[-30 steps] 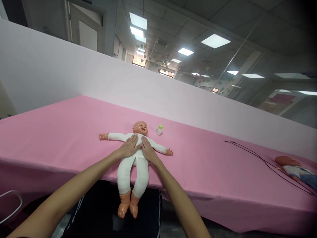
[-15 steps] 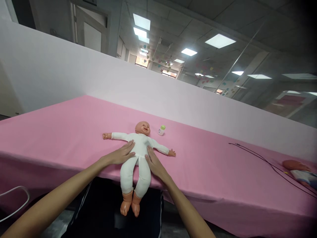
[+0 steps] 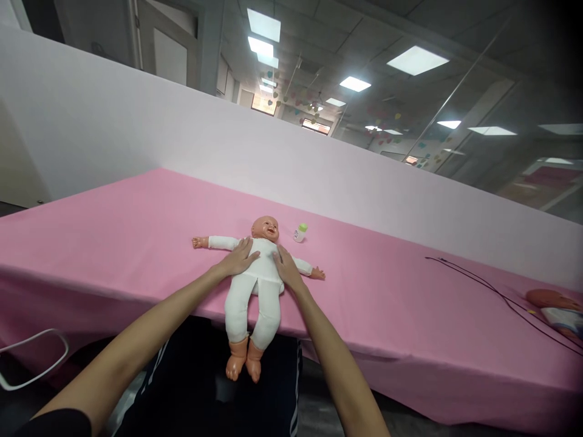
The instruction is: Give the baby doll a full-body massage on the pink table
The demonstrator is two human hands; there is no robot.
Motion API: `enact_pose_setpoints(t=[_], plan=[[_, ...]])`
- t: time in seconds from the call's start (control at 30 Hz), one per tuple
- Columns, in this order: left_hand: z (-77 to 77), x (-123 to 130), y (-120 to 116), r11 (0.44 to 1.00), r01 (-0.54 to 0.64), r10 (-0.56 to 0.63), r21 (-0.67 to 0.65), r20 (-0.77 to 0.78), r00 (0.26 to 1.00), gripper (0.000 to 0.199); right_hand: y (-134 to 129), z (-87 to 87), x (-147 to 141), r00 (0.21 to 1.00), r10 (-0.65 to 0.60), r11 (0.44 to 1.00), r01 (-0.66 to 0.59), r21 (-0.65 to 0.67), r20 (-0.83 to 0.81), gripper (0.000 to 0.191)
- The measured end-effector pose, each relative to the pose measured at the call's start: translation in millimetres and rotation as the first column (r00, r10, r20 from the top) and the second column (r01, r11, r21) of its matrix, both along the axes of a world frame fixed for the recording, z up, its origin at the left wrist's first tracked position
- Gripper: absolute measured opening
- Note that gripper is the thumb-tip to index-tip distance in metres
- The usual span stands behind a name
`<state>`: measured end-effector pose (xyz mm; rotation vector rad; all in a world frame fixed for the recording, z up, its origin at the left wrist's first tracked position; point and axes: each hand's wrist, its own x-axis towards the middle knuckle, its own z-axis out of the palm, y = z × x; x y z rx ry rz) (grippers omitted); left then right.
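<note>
A baby doll (image 3: 260,273) in a white cloth body lies face up, its arms spread out and its feet hanging past the near table edge. My left hand (image 3: 240,257) rests flat on the doll's chest on the left side, fingers stretched out. On the other side of the chest, near the shoulder, lies my right hand (image 3: 286,266), also with its fingers extended. Neither hand grips anything. Just beyond the doll's head, to the right, stands a small clear bottle (image 3: 300,233) with a green cap.
Pink cloth (image 3: 378,285) covers the long table. Dark cables (image 3: 492,291) run across its right part, beside a second doll (image 3: 553,306) at the right edge. A low white wall (image 3: 319,173) stands behind the table. A white looped tube or frame (image 3: 64,349) shows at lower left.
Both hands have slid up the doll's body, from the waist and lower belly to the chest near the shoulders. The view has shifted slightly.
</note>
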<state>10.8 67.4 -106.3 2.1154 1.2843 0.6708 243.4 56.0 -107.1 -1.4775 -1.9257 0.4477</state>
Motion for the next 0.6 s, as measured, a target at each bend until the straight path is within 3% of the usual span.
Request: enact_pose_setpoints(t=[0.1, 0.2, 0.27, 0.33, 0.4, 0.43, 0.5, 0.6], plan=[[2.7, -23.0, -27.0, 0.997, -0.038, 0.042, -0.069, 0.051, 0.998, 0.093, -9.7, 4.9, 24.8, 0.999, -0.035, 0.999, 0.035, 0.030, -0.002, 0.073], [-2.5, -40.7, -76.4, 0.984, -0.164, 0.149, 0.065, 0.196, 0.969, 0.079, -18.5, 10.4, 59.8, 0.975, -0.224, 0.970, 0.223, 0.095, -0.002, 0.063], [-17.6, -48.0, -117.9, 0.936, -0.269, 0.192, 0.226, 0.313, 0.930, 0.064, -23.3, 11.6, 85.7, 0.907, -0.417, 0.903, 0.406, 0.138, 0.062, 0.062], [-41.3, -51.7, -161.0, 0.905, -0.295, 0.169, 0.307, 0.378, 0.910, 0.048, -28.3, 9.9, 109.7, 0.790, -0.581, 0.814, 0.566, 0.128, 0.195, 0.065], [-67.9, -51.6, -199.2, 0.876, -0.134, -0.036, 0.463, 0.341, 0.939, 0.034, -33.1, 5.8, 128.2, 0.677, -0.656, 0.732, 0.679, 0.060, 0.334, 0.072], [-79.9, -50.1, -214.6, 0.828, -0.053, -0.152, 0.558, 0.314, 0.937, 0.033, -34.9, 3.1, 134.7, 0.647, -0.664, 0.705, 0.709, 0.024, 0.376, 0.073], [-98.0, -44.8, -235.7, 0.707, 0.006, -0.276, 0.707, 0.268, 0.923, 0.038, -36.8, -2.5, 141.8, 0.668, -0.651, 0.707, 0.707, -0.032, 0.361, 0.069], [-108.9, -35.4, -244.9, 0.575, -0.001, -0.287, 0.818, 0.203, 0.936, 0.039, -35.5, -8.5, 140.2, 0.789, -0.606, 0.784, 0.614, -0.096, 0.097, 0.056]])
